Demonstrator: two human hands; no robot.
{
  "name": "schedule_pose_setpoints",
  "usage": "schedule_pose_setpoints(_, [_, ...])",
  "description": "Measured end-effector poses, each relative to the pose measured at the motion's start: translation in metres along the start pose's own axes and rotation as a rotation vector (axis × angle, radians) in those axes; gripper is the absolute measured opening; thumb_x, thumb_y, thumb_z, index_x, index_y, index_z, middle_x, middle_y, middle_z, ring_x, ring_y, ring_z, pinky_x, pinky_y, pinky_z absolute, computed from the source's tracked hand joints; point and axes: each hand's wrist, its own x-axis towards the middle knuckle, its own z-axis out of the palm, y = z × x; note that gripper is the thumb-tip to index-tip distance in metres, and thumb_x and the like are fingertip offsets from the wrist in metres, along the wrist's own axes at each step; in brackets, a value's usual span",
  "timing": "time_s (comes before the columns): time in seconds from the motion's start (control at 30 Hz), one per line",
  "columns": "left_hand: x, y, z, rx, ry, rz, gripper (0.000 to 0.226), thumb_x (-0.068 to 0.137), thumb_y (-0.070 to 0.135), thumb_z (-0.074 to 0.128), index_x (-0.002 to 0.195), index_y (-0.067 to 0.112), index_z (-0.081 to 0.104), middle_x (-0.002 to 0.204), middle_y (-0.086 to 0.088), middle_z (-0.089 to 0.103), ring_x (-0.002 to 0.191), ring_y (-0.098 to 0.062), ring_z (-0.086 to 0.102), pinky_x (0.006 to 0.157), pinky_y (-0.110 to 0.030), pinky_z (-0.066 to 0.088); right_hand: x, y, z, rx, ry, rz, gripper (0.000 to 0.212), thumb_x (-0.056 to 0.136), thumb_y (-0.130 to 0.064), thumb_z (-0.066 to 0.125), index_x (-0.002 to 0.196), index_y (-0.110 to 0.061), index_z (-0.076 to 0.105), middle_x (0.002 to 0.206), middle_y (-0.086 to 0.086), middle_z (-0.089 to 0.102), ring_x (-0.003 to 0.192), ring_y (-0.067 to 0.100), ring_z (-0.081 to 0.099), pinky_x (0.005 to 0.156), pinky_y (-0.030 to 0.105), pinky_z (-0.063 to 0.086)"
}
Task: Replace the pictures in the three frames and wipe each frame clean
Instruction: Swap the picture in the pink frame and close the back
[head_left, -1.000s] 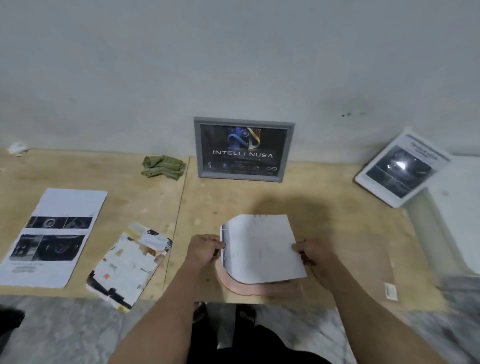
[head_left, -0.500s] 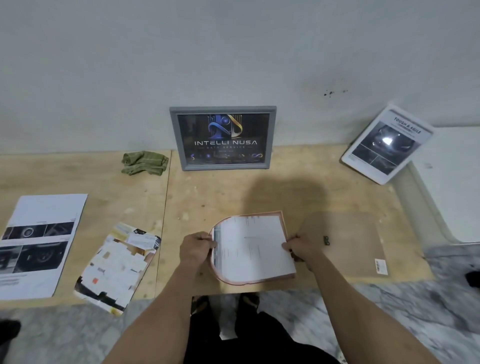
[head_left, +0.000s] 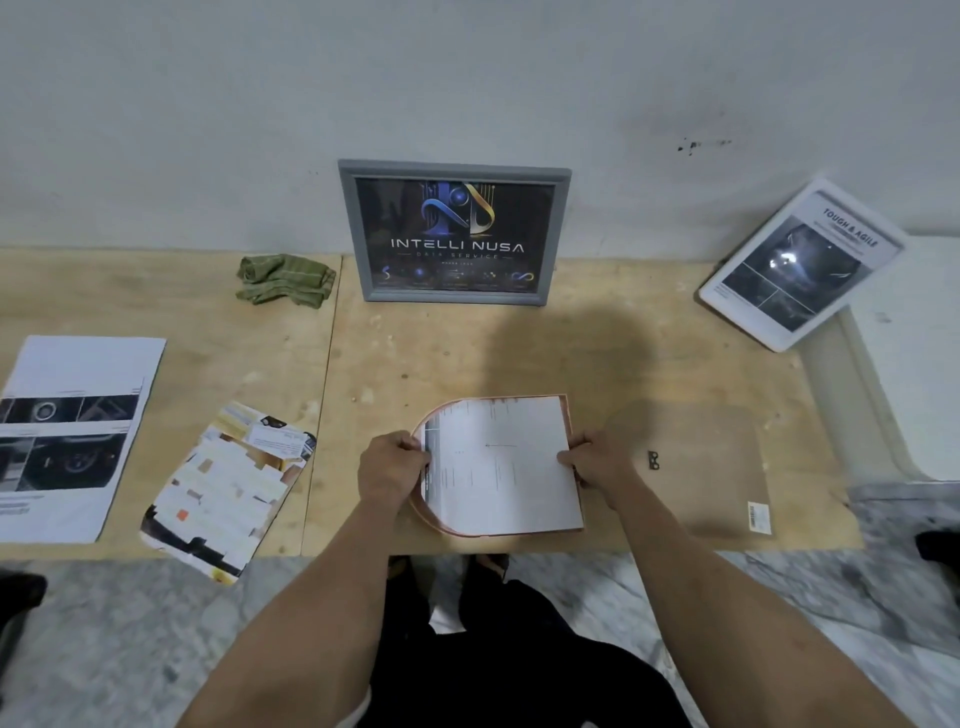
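Both hands on it: left hand (head_left: 390, 470) pinches the arched end, right hand (head_left: 597, 462) grips the square end of a thin white sheet (head_left: 501, 462) lying flat in a copper-rimmed frame (head_left: 570, 415) at the plywood bench's (head_left: 597, 358) near edge, long axis left-right.

Matt plywood table (head_left: 519, 353), green cloth rag (head_left: 285, 279)

Dim even light, soft shadow on plywood board (head_left: 597, 353), wide-angle edge bending
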Motion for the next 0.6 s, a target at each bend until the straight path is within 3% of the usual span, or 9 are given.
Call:
schedule_pose_setpoints(0.13, [-0.001,0.000,0.000,-0.047,-0.015,-0.023,0.004,0.076,0.011,0.073,0.072,0.013,0.072,0.080,-0.003,0.073,0.083,-0.025,0.067,0.070,-0.028,0.047,0.003,-0.001,0.003,0.009,-0.010,-0.053,0.019,0.078,-0.004,0.059,0.082,-0.022,0.054,0.094,0.009,0.066,0.091,0.028,0.065,0.082,0.043,0.053])
schedule_pose_setpoints(0.37, [0.001,-0.003,-0.008,-0.193,0.015,-0.118,0.012,0.077,0.009,0.067,0.069,0.014,0.075,0.080,-0.006,0.071,0.083,-0.027,0.061,0.072,-0.030,0.048,-0.004,-0.013,0.003,0.115,-0.057,-0.028,0.019,0.080,0.000,0.056,0.090,-0.015,0.058,0.094,0.009,0.064,0.076,0.021,0.059,0.060,0.029,0.046])
schedule_pose_setpoints(0.53, [0.007,0.002,-0.007,-0.256,0.021,-0.111,0.019,0.076,0.009,0.075,0.064,0.023,0.071,0.083,-0.005,0.072,0.094,-0.030,0.067,0.092,-0.041,0.055,-0.001,-0.017,0.000,0.139,-0.043,-0.041,0.019,0.085,0.003,0.054,0.096,-0.012,0.056,0.084,0.003,0.060,0.072,0.016,0.058,0.061,0.028,0.048])
schedule_pose_setpoints(0.6, [0.007,0.003,-0.004,-0.243,0.016,-0.089,0.020,0.077,0.008,0.076,0.066,0.023,0.071,0.086,-0.004,0.072,0.097,-0.031,0.068,0.094,-0.042,0.054,0.002,-0.015,0.000,0.090,-0.030,-0.062,0.023,0.084,0.002,0.055,0.103,-0.012,0.057,0.084,0.002,0.061,0.079,0.021,0.061,0.071,0.035,0.052])
